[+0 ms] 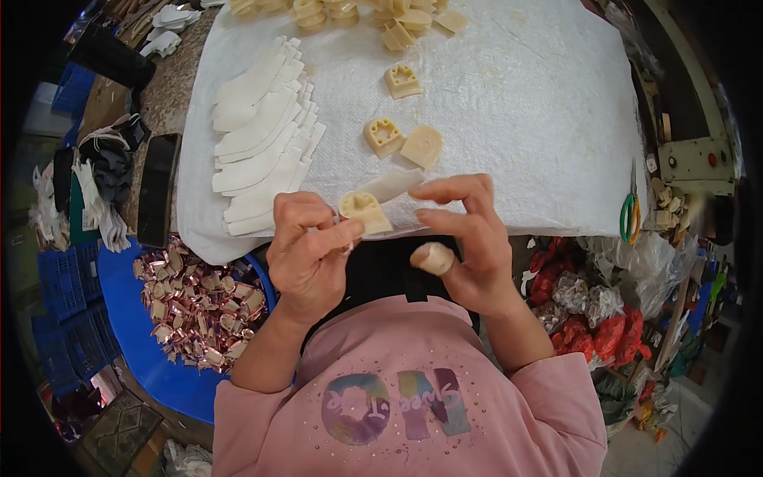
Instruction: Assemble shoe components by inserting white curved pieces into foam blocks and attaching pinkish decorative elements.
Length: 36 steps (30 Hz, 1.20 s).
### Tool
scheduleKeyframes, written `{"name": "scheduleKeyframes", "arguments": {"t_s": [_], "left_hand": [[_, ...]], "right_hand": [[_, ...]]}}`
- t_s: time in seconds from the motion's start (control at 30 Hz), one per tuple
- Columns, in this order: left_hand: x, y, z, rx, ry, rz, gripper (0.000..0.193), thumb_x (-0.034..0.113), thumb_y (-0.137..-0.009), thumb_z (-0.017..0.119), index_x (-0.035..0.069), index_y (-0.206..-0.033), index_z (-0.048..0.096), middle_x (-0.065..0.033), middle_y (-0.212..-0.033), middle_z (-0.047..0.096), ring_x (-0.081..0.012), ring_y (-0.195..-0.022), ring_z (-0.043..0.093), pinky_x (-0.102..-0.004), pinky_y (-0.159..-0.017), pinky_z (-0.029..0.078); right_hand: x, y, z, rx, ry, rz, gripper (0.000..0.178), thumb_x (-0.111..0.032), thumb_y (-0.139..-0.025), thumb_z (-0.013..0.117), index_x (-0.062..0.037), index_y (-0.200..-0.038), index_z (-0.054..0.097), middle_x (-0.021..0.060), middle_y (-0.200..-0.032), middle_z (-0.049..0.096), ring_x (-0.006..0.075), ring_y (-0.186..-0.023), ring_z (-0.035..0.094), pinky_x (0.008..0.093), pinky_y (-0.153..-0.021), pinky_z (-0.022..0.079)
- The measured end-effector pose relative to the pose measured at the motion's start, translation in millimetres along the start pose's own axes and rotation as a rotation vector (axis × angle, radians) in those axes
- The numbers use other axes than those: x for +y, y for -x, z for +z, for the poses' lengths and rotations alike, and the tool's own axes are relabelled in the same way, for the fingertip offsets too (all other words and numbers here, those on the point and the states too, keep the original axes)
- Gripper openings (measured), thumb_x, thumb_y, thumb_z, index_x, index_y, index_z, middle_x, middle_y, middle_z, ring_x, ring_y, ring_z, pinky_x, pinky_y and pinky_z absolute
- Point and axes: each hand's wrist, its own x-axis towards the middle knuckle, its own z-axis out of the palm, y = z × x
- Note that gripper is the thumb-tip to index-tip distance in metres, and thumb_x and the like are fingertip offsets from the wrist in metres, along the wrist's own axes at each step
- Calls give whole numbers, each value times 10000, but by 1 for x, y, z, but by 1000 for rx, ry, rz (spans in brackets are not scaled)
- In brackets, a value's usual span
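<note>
My left hand pinches a cream, D-shaped hollow plastic block, much like a shoe heel, just over the table's near edge. A thin white strip stretches from behind that block toward my right hand. The right fingers are spread and slightly curled, close to the strip's far end; a pale wrap covers the thumb tip. Beyond them lie two similar blocks, one hollow side up and one flat side up. Another hollow block sits farther off.
Overlapping white curved strips lie at left on the white-covered table. More cream blocks are heaped at the back. A phone rests left, a blue tub holds shiny pinkish pieces, and scissors are at the right edge.
</note>
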Motion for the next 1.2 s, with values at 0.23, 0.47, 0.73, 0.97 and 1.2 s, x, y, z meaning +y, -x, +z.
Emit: {"name": "scheduleKeyframes", "arguments": {"t_s": [0.23, 0.47, 0.73, 0.97, 1.2], "left_hand": [[25, -7, 18, 85, 315, -5, 321, -131, -654, 648, 49, -917, 610, -101, -858, 523, -270, -832, 548, -326, -715, 483], [18, -1, 17, -173, 82, 142, 248, -112, -623, 642, -7, -838, 577, -133, -912, 560, -267, -769, 590, -343, -645, 493], [25, -8, 25, -250, -215, 224, 171, -63, -654, 628, 16, -788, 554, -96, -835, 526, -230, -670, 509, -321, -534, 388], [20, -9, 23, -378, -328, 179, 178, -78, -649, 626, 16, -765, 528, -88, -819, 522, -230, -686, 495, -336, -548, 389], [9, -1, 22, -171, 335, -118, 231, -193, -680, 580, 1, -757, 483, -155, -919, 593, -293, -847, 620, -325, -684, 519]], "right_hand": [[-1, 33, 29, 318, -949, 655, 286, -157, -938, 520, 35, -1136, 447, 140, -1009, 607, 182, -947, 599, 326, -850, 478], [-10, 34, 17, 280, -1039, 669, 248, -150, -963, 455, 64, -1074, 514, 191, -1090, 600, 217, -1005, 595, 346, -873, 495], [-16, 21, 11, 162, -842, 751, 225, -87, -950, 420, 67, -1054, 546, 186, -1089, 618, 199, -933, 628, 319, -821, 514], [-11, 10, 8, -134, -217, 565, 237, -83, -911, 446, 50, -1073, 556, 206, -919, 638, 259, -847, 662, 322, -708, 502], [27, 6, -10, -164, -840, 806, 305, -146, -873, 619, 28, -1115, 555, 98, -963, 635, 160, -897, 614, 309, -824, 497]]}}
